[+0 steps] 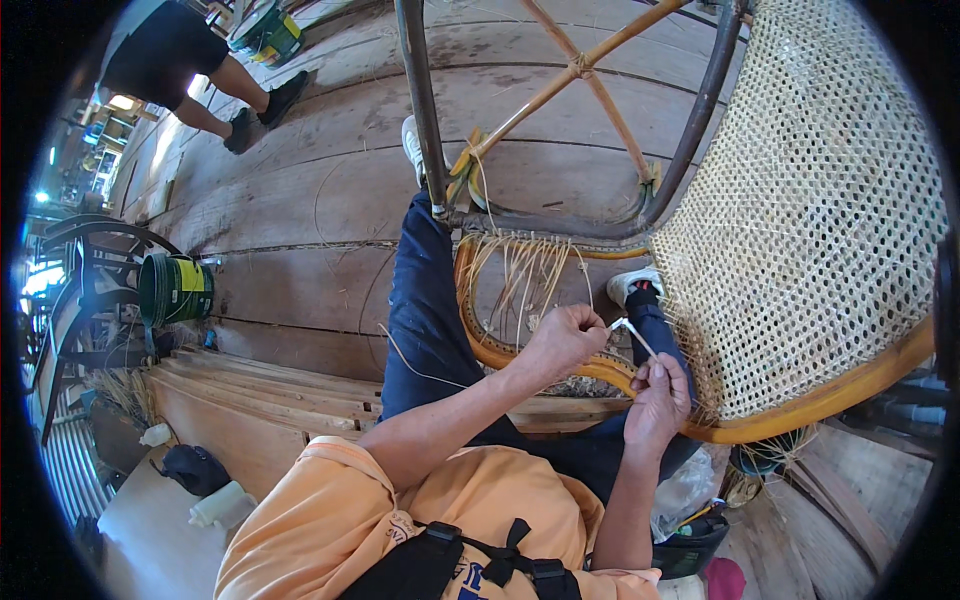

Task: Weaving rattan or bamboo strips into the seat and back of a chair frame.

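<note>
Mid-frame, the left hand [568,338] and right hand [655,400] both pinch one pale cane strip [634,336] beside the chair frame [480,340]; the woven panel [800,220] at right looks finished, while loose strands [520,275] remain.

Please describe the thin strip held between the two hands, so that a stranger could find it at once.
Find the woven cane chair panel. At its lower left edge, the left hand and right hand pinch a pale strip between them. Unlike the loose strands, it is stretched taut.
</note>
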{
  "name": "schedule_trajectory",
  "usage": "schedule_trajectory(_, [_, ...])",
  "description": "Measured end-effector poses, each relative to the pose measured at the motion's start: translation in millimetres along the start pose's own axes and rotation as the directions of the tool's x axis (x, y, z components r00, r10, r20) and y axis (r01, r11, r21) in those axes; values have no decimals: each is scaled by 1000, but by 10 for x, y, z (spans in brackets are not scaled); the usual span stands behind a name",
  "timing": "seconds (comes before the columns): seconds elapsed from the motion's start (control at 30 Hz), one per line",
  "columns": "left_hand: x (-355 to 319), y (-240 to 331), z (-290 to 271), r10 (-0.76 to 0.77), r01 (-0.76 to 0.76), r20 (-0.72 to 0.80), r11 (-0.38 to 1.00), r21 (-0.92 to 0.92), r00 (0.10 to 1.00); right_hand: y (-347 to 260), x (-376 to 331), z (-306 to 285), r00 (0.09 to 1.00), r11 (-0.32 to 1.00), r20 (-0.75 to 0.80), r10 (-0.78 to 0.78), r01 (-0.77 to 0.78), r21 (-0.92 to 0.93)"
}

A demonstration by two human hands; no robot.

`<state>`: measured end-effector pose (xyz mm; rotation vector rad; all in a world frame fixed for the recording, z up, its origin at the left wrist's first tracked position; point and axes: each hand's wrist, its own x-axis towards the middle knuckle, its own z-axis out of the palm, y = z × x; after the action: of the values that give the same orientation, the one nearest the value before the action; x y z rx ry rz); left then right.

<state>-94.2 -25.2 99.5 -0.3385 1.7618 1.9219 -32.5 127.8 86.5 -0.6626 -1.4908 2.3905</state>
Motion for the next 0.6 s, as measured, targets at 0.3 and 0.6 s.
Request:
schedule_trajectory(0.3, [4,-20,5,-9,10,22,997,-79,1000,36,-39,4,999,999,-22,45,-45,18])
schedule_trajectory(0.6, [1,12,10,-19,21,26,996,-86,999,0,-28,14,993,994,-57,100,-97,43])
